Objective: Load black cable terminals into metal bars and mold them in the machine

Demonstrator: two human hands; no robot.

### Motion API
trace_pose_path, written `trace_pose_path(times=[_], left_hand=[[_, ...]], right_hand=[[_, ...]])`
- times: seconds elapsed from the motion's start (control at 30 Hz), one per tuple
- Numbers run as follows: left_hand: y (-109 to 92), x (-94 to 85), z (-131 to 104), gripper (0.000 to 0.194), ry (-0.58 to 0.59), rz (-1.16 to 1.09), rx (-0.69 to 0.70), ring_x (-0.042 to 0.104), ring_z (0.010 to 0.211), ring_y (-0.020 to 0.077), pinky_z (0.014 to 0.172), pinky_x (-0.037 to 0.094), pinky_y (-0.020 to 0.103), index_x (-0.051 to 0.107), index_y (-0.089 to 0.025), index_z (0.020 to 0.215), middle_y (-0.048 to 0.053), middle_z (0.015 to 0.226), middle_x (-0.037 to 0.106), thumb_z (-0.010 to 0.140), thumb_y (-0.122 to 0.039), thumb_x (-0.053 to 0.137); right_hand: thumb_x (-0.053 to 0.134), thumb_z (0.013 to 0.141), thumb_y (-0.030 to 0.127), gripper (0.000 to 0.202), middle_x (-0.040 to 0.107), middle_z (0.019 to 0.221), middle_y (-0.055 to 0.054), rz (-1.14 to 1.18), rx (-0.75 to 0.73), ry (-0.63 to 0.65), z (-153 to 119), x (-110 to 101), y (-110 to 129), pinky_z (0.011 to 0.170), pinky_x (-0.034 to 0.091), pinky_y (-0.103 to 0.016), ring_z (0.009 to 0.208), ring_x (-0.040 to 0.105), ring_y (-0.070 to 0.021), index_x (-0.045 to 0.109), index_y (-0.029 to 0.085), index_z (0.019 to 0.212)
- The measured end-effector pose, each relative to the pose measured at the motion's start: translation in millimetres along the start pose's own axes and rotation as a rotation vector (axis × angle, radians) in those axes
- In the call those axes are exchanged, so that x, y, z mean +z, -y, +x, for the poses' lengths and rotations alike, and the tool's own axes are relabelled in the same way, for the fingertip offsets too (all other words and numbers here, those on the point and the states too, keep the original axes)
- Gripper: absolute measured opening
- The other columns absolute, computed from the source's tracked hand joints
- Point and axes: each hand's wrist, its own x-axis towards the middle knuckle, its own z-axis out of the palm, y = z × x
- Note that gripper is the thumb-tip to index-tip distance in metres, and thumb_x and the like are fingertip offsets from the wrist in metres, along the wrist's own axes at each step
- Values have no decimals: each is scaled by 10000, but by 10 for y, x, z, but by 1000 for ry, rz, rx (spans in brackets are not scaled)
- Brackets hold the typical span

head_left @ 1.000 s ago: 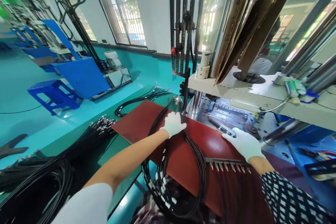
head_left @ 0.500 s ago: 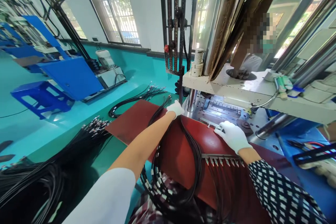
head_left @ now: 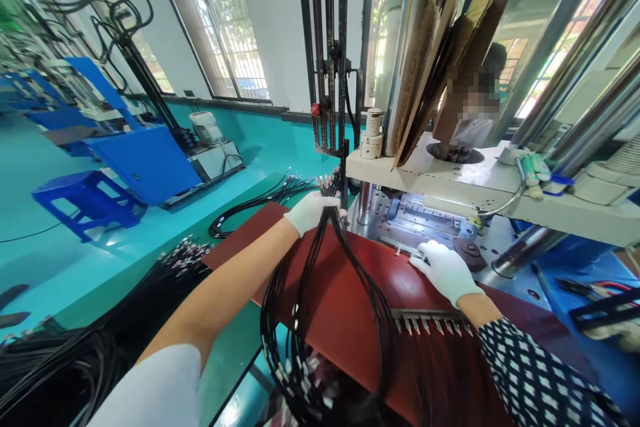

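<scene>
My left hand (head_left: 311, 212), in a white glove, is closed around a bundle of black cables (head_left: 345, 240). Their metal-tipped ends (head_left: 327, 185) stick up above the fist, and the lengths loop down over a dark red board (head_left: 335, 293). At the press's front edge, my gloved right hand (head_left: 443, 272) has its fingers bent round the end of a slim metal bar (head_left: 393, 248), partly hidden by the fingers. Below that hand, a metal strip (head_left: 430, 314) holds a row of cable ends on the board, with their black cables hanging toward me.
The press (head_left: 490, 183) stands ahead, cardboard sheets (head_left: 440, 73) leaning on its column. More black cables lie at left (head_left: 85, 340) and behind the board (head_left: 250, 203). A blue stool (head_left: 87, 203) is on the floor. Pliers (head_left: 575, 285) lie at right. A person (head_left: 483, 100) shows behind the press.
My left hand has drawn the cable bundle slightly left, and the cable ends now stand clearly above the fist. My right hand stays at the metal bar. The view has shifted a little.
</scene>
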Motion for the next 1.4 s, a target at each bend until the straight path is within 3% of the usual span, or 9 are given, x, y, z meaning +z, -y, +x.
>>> trace_pose_path(times=[0.07,0.2,0.37,0.53,0.87,1.13,1.4], left_hand=[[-126,-8,-311,281,132,-16,44,702,726,223,723,583,361,621,-97,1014,28,698,610,779,-179,750],[-280,53,-866,271,425,9,250,729,816,248,787,590,389,600,-123,904,102,822,711,832,-337,750],[-297,150,-1209,226,383,89,334,736,755,227,730,601,361,616,-133,951,104,787,748,882,-326,710],[-231,176,-1250,253,294,63,284,719,660,204,633,604,316,634,-111,814,87,709,716,834,-334,750],[-175,131,-1261,325,167,72,215,677,571,169,592,576,290,651,-95,799,80,681,689,816,-404,752],[-86,-24,-1196,356,272,89,342,652,570,144,613,530,251,678,-102,899,66,615,679,949,-443,587],[-106,-71,-1239,374,211,32,269,668,555,166,582,567,286,691,-87,960,77,638,697,906,-456,658]], right_hand=[[534,985,452,274,640,954,-67,14,-8,-6,6,21,-19,699,372,-306,897,627,-234,631,202,930],[513,980,454,283,645,937,-71,29,-30,-28,23,96,-79,705,390,-314,873,630,-239,631,204,921],[481,971,466,302,656,940,-83,31,-49,-115,20,211,-144,705,411,-319,871,625,-246,639,213,924],[466,972,457,311,646,917,-89,57,-64,-159,8,292,-178,745,443,-337,872,626,-253,644,207,918],[493,947,459,294,648,886,-78,97,-63,-160,24,297,-189,748,469,-343,861,628,-255,653,221,882],[480,938,463,303,665,907,-90,115,-59,-159,5,270,-176,742,475,-357,866,630,-266,669,228,902],[414,965,472,363,671,911,-97,114,-96,-177,22,350,-219,761,476,-377,865,635,-276,684,234,920]])
